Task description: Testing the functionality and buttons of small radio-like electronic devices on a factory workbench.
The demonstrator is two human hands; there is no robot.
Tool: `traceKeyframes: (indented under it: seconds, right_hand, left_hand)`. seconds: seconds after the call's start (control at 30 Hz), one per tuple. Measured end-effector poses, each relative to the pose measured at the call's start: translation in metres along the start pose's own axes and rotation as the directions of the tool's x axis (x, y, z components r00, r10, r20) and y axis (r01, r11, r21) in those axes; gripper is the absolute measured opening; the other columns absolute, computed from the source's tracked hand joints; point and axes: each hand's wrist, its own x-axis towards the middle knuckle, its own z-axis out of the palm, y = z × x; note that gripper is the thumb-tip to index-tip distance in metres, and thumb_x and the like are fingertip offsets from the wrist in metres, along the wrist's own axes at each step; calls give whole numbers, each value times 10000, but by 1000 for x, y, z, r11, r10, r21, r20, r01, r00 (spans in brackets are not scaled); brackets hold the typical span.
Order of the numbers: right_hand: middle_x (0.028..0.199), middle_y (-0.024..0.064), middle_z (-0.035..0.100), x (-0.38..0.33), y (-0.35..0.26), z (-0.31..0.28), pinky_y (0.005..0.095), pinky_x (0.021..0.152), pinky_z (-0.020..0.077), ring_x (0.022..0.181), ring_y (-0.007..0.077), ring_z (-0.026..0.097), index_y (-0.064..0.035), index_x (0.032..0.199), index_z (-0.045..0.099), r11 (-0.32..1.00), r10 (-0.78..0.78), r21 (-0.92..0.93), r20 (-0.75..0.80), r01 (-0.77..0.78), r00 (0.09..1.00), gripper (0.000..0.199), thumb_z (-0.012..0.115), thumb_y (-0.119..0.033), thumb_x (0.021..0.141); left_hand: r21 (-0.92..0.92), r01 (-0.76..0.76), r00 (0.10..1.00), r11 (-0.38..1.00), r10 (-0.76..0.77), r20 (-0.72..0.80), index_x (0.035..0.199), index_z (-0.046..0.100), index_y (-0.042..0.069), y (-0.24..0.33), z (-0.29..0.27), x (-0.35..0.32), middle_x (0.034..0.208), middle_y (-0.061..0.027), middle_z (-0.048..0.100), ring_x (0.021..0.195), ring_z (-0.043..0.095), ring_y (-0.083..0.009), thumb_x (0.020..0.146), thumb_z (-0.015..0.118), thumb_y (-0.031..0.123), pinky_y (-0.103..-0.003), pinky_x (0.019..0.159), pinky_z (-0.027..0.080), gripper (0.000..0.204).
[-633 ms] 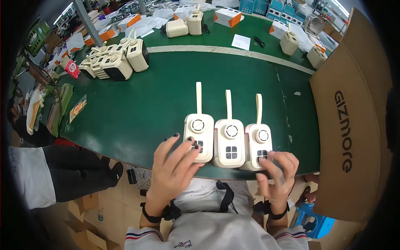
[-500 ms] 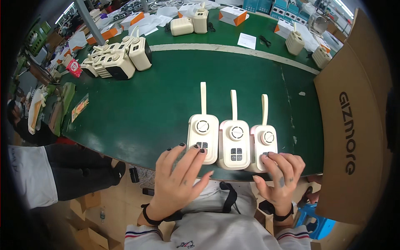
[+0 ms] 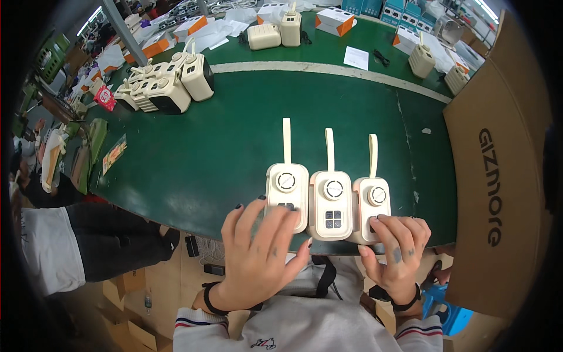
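Observation:
Three cream, rounded devices, which look like portable speakers, stand side by side near the table's front edge, each with a round knob and a strap loop stretched away from me. My left hand (image 3: 262, 258) is spread over the near end of the left speaker (image 3: 286, 183), its fingertips on or just above the dark buttons and partly blurred. The middle speaker (image 3: 333, 206) has its four dark buttons uncovered, with neither hand on it. At the right speaker (image 3: 375, 192), my right hand (image 3: 399, 252) rests bent fingers on the buttons, which they mostly hide, while the thumb stays apart.
The green table (image 3: 193, 158) bears a cluster of similar speakers (image 3: 170, 88) at far left. Behind the pale strip are white-and-orange boxes (image 3: 334, 22) and more speakers (image 3: 264, 36). A tall cardboard box (image 3: 498, 193) borders the right side. A person (image 3: 53, 246) stands at left.
My left hand's fingers have moved slightly at the left speaker's buttons and are now blurred. My right hand keeps its place on the right speaker. The view has shifted a little.

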Motion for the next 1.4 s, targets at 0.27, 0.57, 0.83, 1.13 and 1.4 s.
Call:
traceKeyframes:
  seconds: [0.27, 0.57, 0.83, 1.13, 1.4]
  right_hand:
    - [991, 30, 643, -14, -2, -10, 425, 906, 333, 933, 195, 540, -77, 959, 691, 998, -48, -39, -16, 47, 999, 280, 654, -296, 788]
    - [1046, 61, 629, -14, 2, -10, 453, 919, 343, 955, 215, 545, -126, 956, 674, 994, -106, 32, 38, 105, 994, 268, 699, -228, 710]
    - [1065, 77, 628, -13, 5, -15, 490, 920, 341, 955, 249, 543, -126, 927, 664, 995, -93, 35, 58, 91, 994, 278, 704, -186, 658]
    - [1059, 51, 627, -8, -12, -16, 494, 929, 328, 1004, 246, 521, -114, 1017, 679, 1000, -25, 0, 76, 25, 997, 305, 678, -223, 732]
    - [1087, 35, 610, -8, -14, -13, 487, 936, 324, 981, 230, 523, -116, 1030, 674, 999, -38, -15, 80, 39, 996, 330, 691, -210, 714]
  left_hand:
    - [-52, -178, 983, 983, 180, 23, 1012, 679, 62, 19, 13, 8, 1129, -31, 579, 1053, 484, -257, 658, 694, 267, -478, 894, 353, 410]
    - [-137, -109, 994, 984, 111, 3, 992, 683, 125, 16, 11, 2, 1098, -18, 616, 1075, 496, -238, 633, 656, 204, -518, 939, 304, 368]
    - [-54, 3, 1000, 999, -3, 3, 1029, 682, 239, 18, 5, -11, 1165, -64, 509, 1067, 409, -289, 611, 668, 181, -533, 927, 287, 423]
    - [68, -11, 999, 998, 9, 30, 1071, 639, 158, 11, -4, -18, 1175, -91, 548, 1039, 491, -288, 632, 655, 140, -569, 951, 266, 439]
    - [-178, 43, 996, 983, -30, 79, 1156, 570, 70, 4, -1, -26, 1216, -214, 464, 1110, 479, -394, 636, 660, 48, -539, 933, 392, 528]
